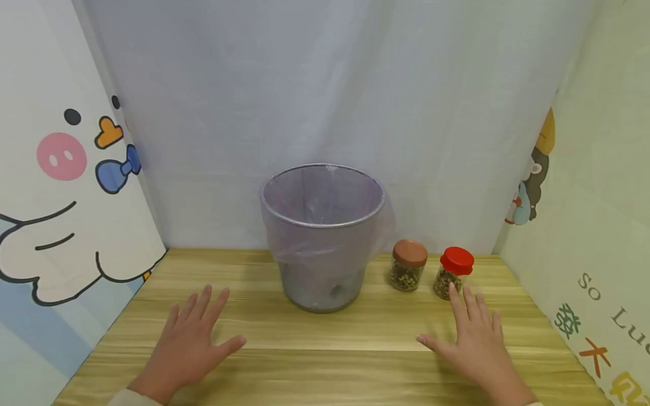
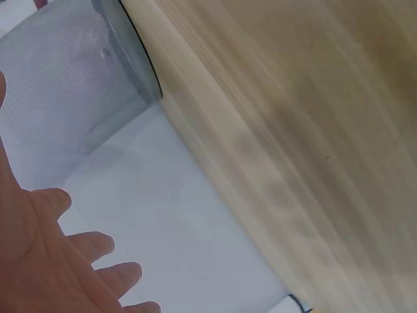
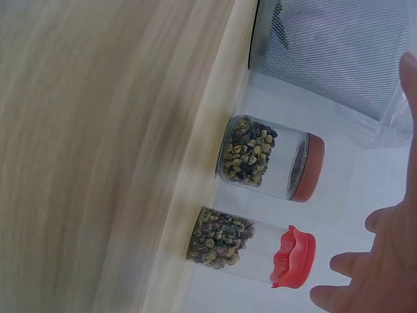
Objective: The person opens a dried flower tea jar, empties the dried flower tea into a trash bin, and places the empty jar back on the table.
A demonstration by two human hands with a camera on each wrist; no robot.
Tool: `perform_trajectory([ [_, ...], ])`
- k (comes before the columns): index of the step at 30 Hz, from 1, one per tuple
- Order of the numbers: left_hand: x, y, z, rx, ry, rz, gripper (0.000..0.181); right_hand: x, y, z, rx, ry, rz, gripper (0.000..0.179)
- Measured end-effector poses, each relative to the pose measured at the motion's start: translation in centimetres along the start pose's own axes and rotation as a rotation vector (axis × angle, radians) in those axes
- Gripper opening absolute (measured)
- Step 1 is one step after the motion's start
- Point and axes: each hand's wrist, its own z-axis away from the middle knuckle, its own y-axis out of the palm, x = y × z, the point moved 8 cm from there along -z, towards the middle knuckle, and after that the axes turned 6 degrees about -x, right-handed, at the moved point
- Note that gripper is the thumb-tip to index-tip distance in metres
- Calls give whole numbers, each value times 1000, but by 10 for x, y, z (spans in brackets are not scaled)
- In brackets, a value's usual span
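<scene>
My left hand (image 1: 190,344) is spread with straight fingers over the front left of the table, holding nothing. Over the front right, my right hand (image 1: 474,341) is spread likewise, its fingertips overlapping the red-lidded jar (image 1: 449,282) in the head view. That glass jar is partly filled with small dried buds, as the right wrist view shows. Left of it stands a second glass jar (image 3: 251,153) with a brownish-red lid and similar dried contents. A grey mesh wastebasket (image 1: 325,290), lined with a thin translucent bag (image 1: 320,242) folded over its rim, stands upright between and beyond my hands.
The wooden table (image 1: 325,366) runs back to a white curtain (image 1: 228,113). A cartoon-printed panel (image 1: 51,225) borders the left side, and a pale panel (image 1: 584,197) with lettering borders the right. The wastebasket stands close to the curtain.
</scene>
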Motion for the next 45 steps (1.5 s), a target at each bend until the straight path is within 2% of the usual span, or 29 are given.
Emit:
perform_trajectory([
  [7, -12, -9, -16, 52, 67, -29, 100, 5, -2, -4, -22, 9, -12, 123],
  [11, -16, -16, -31, 76, 110, -48, 97, 5, -5, -6, -30, 31, -20, 124],
  [13, -15, -20, -41, 86, 112, -43, 95, 4, -7, -7, -38, 32, -19, 123],
  [16, -10, -23, -55, 122, 68, 0, 96, 2, -9, -9, -67, 21, -18, 120],
  [20, 5, -23, -74, 168, -28, 72, 100, -4, -14, -14, -97, 10, -31, 115],
  [23, 17, -24, -87, 184, -71, 99, 101, -9, -16, -20, -83, 24, -50, 114],
  [26, 21, -30, -101, 199, -92, 129, 102, -14, -17, -25, -49, 47, -54, 118],
  [35, 2, -61, -136, 206, -140, 271, 96, -28, -11, -38, 71, 115, -56, 125],
  [41, -13, -73, -157, 205, -173, 311, 99, -39, -6, -42, 119, 157, -54, 126],
  [45, -17, -76, -168, 230, -227, 341, 103, -54, 2, -43, 172, 232, -91, 128],
])
